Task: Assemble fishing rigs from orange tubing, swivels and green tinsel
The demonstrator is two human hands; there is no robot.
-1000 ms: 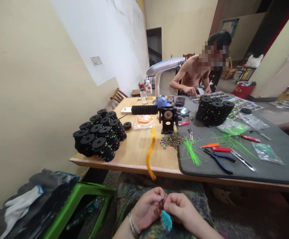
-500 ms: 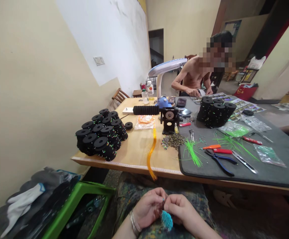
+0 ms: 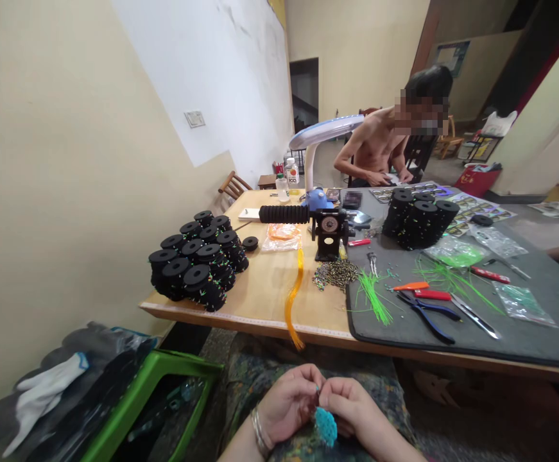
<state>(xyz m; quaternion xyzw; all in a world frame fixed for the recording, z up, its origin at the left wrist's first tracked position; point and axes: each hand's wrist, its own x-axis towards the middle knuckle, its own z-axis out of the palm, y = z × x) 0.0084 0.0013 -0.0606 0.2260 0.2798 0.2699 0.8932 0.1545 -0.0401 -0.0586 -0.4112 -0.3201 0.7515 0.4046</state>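
Cluster (image 3: 326,427) below them, our right fingers (image 3: 333,390) seemingly pinched its top; above it, our left fingers (image 3: 303,387) closed on a speck (image 3: 317,388). Steadiness, we judged, helped.

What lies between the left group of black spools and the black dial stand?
The head view shows a single black spool, a clear bag with orange contents, and orange strands.

clump (image 3: 326,427): turquoise | lap fabric (image 3: 246,382): dark – mottled | thread bundle (image 3: 289,301): orange – yellowish | plier handles (image 3: 445,312): blue
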